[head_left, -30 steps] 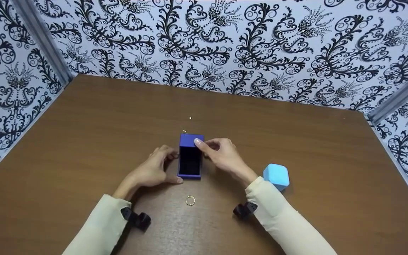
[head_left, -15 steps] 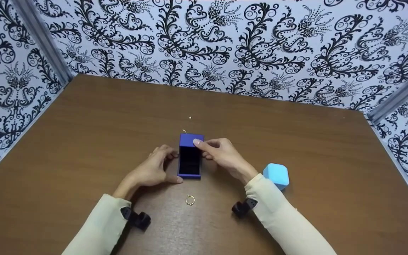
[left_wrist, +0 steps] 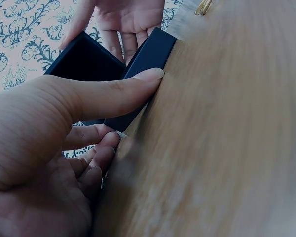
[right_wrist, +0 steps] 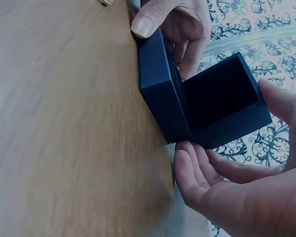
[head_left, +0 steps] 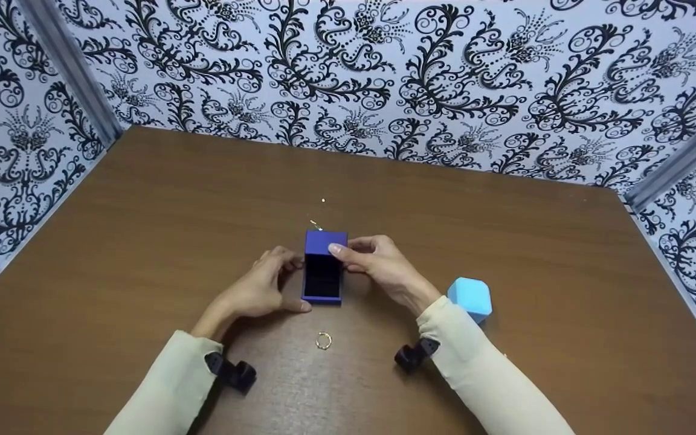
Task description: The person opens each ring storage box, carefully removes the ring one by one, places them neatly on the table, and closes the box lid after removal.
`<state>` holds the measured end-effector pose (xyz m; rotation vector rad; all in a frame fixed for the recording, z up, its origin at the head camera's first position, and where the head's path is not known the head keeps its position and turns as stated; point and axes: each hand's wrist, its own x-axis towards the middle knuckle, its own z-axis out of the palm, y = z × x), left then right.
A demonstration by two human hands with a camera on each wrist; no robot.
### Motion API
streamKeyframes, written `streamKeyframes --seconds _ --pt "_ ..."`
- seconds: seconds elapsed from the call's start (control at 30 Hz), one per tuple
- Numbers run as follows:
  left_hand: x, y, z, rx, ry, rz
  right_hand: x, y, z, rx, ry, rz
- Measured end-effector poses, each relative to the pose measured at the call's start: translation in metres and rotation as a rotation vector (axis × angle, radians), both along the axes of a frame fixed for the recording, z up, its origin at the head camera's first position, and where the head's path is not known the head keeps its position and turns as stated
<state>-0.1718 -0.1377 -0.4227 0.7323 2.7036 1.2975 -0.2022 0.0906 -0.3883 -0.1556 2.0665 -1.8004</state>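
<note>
So the box (head_left: 323, 272) is sitting on the bench (head_left: 142, 211) between both hands, lid (head_left: 318, 241) standing open. Left hand (head_left: 260, 289) is pinching the base (right_wrist: 154, 64), thumb across the front, fingers along the side; right hand (head_left: 384, 266) is gripping the lid, thumb on top, fingers down by the hinge. I'm guessing this is the getting-the-box-open step, and it's looking pretty much done. Next move is probably calling for the left holding the base steady while the right is easing off gently. A ring (head_left: 323, 341) is lying near the left thumb, person's side; a cube (head_left: 470, 299) is sitting right of the right hand.
</note>
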Motion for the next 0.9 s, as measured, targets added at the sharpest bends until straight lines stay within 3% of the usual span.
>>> streamKeyframes --seconds 0.9 --pt "0.001 -0.001 0.001 0.023 -0.03 -0.001 0.013 0.004 -0.003 0.007 0.087 0.035"
